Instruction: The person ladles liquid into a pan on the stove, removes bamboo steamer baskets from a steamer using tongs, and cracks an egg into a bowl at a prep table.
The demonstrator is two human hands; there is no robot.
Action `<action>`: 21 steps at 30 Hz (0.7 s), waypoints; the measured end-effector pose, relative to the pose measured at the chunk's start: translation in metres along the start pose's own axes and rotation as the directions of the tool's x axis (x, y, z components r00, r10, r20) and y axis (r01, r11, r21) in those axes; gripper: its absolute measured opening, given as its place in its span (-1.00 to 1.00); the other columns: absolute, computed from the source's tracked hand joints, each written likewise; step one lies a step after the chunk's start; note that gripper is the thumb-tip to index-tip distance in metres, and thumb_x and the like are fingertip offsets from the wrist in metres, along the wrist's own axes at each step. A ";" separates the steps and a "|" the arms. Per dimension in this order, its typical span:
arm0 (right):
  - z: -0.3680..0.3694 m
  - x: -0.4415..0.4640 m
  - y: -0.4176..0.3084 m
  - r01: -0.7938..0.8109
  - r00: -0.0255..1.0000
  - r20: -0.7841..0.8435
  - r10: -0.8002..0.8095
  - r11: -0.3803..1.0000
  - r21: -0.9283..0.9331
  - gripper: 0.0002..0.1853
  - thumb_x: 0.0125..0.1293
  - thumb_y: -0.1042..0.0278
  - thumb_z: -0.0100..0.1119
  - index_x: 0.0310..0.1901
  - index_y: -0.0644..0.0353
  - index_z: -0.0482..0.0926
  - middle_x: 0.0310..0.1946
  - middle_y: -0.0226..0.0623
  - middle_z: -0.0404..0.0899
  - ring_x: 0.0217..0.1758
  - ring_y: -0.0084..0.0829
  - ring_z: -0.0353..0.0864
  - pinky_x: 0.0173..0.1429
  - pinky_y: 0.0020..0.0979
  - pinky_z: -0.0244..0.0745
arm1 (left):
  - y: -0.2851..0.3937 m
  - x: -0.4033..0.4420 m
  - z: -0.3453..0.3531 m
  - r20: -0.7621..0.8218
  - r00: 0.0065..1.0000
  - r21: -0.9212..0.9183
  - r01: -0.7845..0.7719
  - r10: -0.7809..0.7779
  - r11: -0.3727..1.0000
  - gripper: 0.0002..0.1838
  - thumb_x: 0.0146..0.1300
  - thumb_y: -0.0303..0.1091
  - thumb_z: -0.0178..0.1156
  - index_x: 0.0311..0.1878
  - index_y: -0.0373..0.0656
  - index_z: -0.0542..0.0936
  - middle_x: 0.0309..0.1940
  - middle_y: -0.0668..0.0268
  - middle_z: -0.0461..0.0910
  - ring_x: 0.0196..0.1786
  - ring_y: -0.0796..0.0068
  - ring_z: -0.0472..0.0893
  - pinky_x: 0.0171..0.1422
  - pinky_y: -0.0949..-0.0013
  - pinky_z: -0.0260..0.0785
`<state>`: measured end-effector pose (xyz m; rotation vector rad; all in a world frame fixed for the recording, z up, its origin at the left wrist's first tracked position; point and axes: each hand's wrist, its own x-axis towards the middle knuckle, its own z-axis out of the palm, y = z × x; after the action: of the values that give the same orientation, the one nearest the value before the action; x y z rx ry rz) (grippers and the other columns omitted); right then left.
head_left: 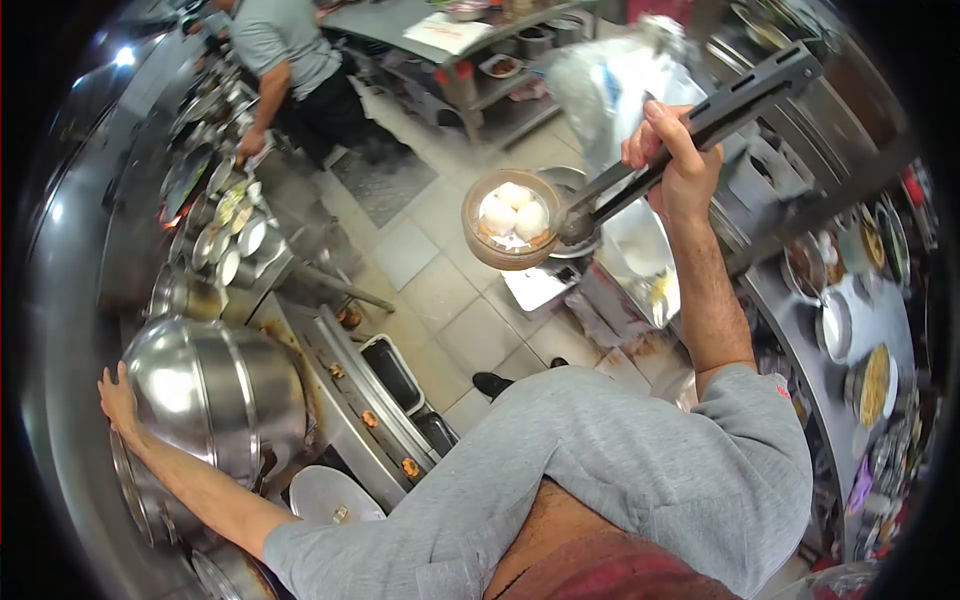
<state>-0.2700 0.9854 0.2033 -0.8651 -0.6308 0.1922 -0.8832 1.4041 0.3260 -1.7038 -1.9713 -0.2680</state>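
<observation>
My right hand (680,160) is wrapped around long black-handled tongs (710,110), held out at upper right. The tongs' jaws grip the side of a round bamboo steamer basket (510,262), raised above the floor. Several white buns (515,212) sit inside the basket. My left hand (119,402) lies against the domed end of a large shiny metal steamer pot (215,390) at lower left, its visible fingers spread. Part of that palm is hidden, and whether it touches a lid knob does not show.
A stove front with orange knobs (370,418) runs beside the pot. A co-worker in a grey shirt (285,50) stands by burners and pans at upper left. A plastic-covered stack (625,85) and steel shelves are at upper right; a counter with bowls (835,325) stands right.
</observation>
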 end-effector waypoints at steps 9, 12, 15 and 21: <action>-0.112 -0.099 -0.114 0.148 0.892 -0.383 -0.239 0.956 -0.252 -0.84 0.06 0.47 0.25 -0.54 0.26 0.45 -0.76 -0.34 0.38 -0.76 -0.47 0.37 -0.61 -0.41 0.34 | 0.278 -0.214 -0.059 -0.256 0.717 -0.947 -0.319 0.648 -0.022 -0.56 0.31 -0.26 0.03 0.18 -0.30 0.36 0.13 0.17 0.40 0.15 0.40 0.39 0.25 0.40 0.15; -0.131 -0.146 -0.162 0.132 0.798 -0.519 -0.307 0.929 -0.346 -0.83 0.07 0.47 0.26 -0.53 0.24 0.43 -0.75 -0.38 0.35 -0.75 -0.52 0.35 -0.63 -0.46 0.29 | 0.354 -0.286 -0.032 -0.204 0.538 -0.979 -0.120 0.818 -0.164 -0.58 0.29 -0.28 0.07 0.15 -0.32 0.39 0.10 0.18 0.43 0.13 0.41 0.39 0.25 0.38 0.16; -0.144 -0.184 -0.206 0.102 0.691 -0.608 -0.390 0.886 -0.452 -0.83 0.07 0.47 0.25 -0.53 0.24 0.43 -0.75 -0.38 0.35 -0.76 -0.54 0.35 -0.63 -0.50 0.28 | 0.406 -0.362 0.013 -0.119 0.328 -0.981 0.106 0.937 -0.161 -0.59 0.27 -0.31 0.11 0.12 -0.33 0.40 0.02 0.18 0.47 0.01 0.47 0.44 0.14 0.43 0.25; -0.189 -0.248 -0.295 0.055 0.415 -0.563 -0.715 0.637 -0.769 -0.84 0.08 0.45 0.26 -0.52 0.21 0.46 -0.77 -0.41 0.36 -0.77 -0.55 0.36 -0.65 -0.54 0.23 | 0.427 -0.472 0.043 -0.022 -0.100 -0.993 0.113 0.995 -0.011 -0.58 0.23 -0.25 0.14 0.08 -0.30 0.44 -0.13 0.20 0.54 -0.19 0.48 0.47 -0.06 0.41 0.33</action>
<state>-0.3848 0.5725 0.2280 -1.2985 0.1008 -0.9984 -0.4456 1.0986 -0.0236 -4.2712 -0.5080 0.3214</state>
